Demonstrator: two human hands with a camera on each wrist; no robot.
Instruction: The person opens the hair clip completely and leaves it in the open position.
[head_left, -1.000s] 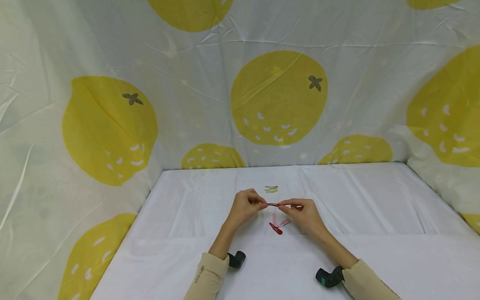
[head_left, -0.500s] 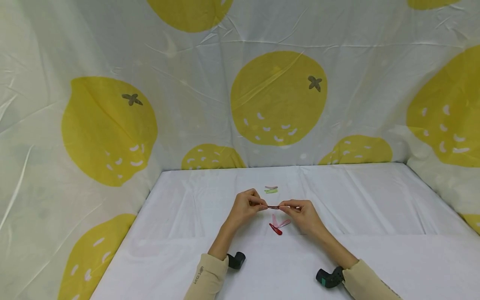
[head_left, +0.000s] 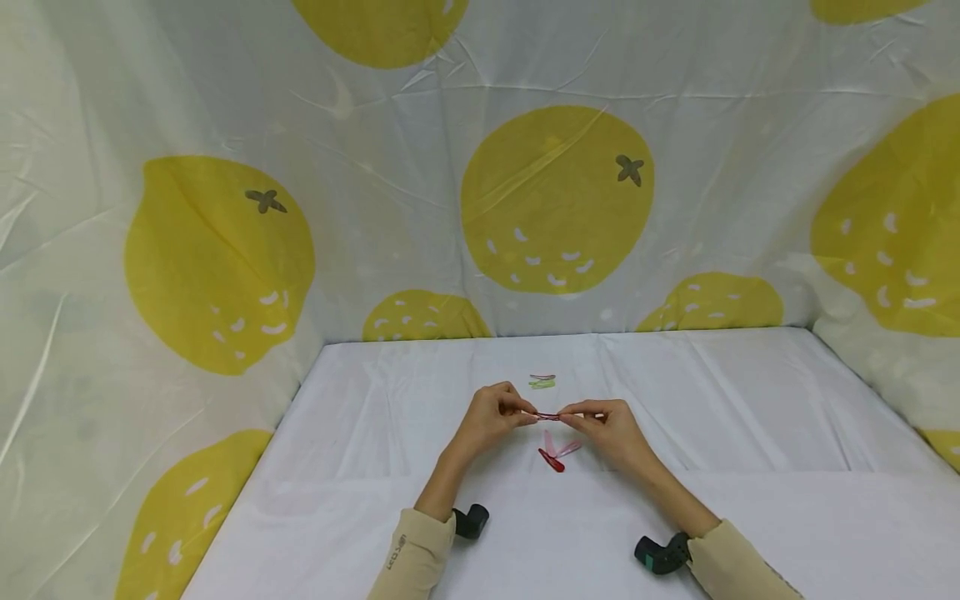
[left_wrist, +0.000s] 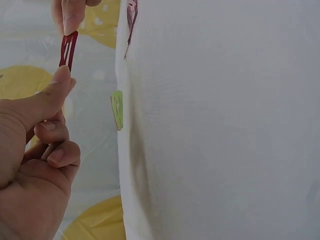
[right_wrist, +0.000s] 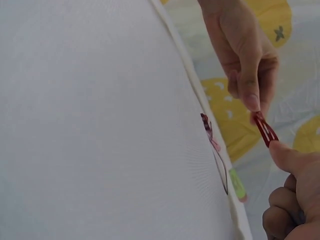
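Both ends of a slotted red hair clip (left_wrist: pixel 68 49) are pinched between thumb and fingertips, one by the left hand (head_left: pixel 491 414), the other by the right hand (head_left: pixel 606 427), the piece spanning the gap above a white-covered table (head_left: pixel 675 400). On the cloth nearer the person, a second red clip (head_left: pixel 552 461) lies just beside pink clips (head_left: pixel 571 448); farther back, a green clip (head_left: pixel 542 384) rests near the lemon-print curtain (head_left: pixel 360 192)

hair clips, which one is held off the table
The slim, dark red slotted hair clip, pinched between the left grip and right grip; all others, like the bright red clip and light green clip, lie on the white tablecloth.
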